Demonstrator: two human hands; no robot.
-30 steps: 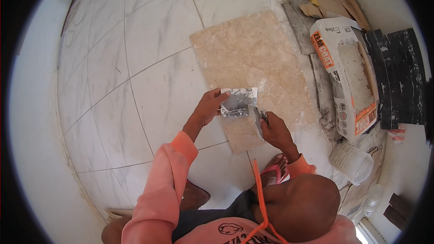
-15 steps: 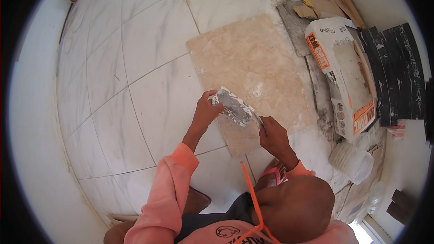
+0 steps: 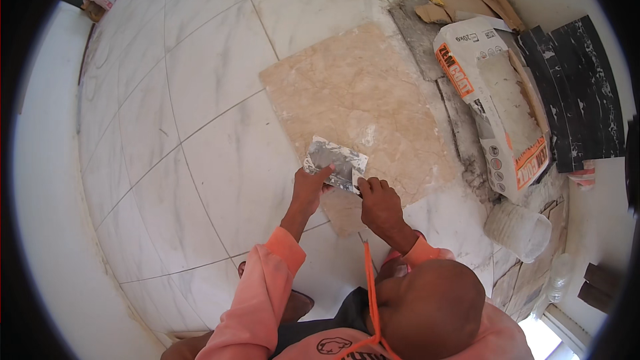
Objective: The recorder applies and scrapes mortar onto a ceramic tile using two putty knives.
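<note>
Two-handed above a beige marbled slab (image 3: 353,100): gripping a rectangular, white-smeared grey metal plate (image 3: 331,154) in the left hand (image 3: 309,189), thumb (image 3: 326,173) on top, apparently for steadiness; in the curled right hand (image 3: 383,207), a mostly hidden tool (image 3: 359,185).

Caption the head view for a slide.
Left grip holding a smeared grey plate, right grip at its edge, over a beige slab.

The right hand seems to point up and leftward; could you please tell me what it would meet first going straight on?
Probably the smeared metal plate in the left hand: it lies just ahead of the right hand, though one view leaves depth unclear.
</note>
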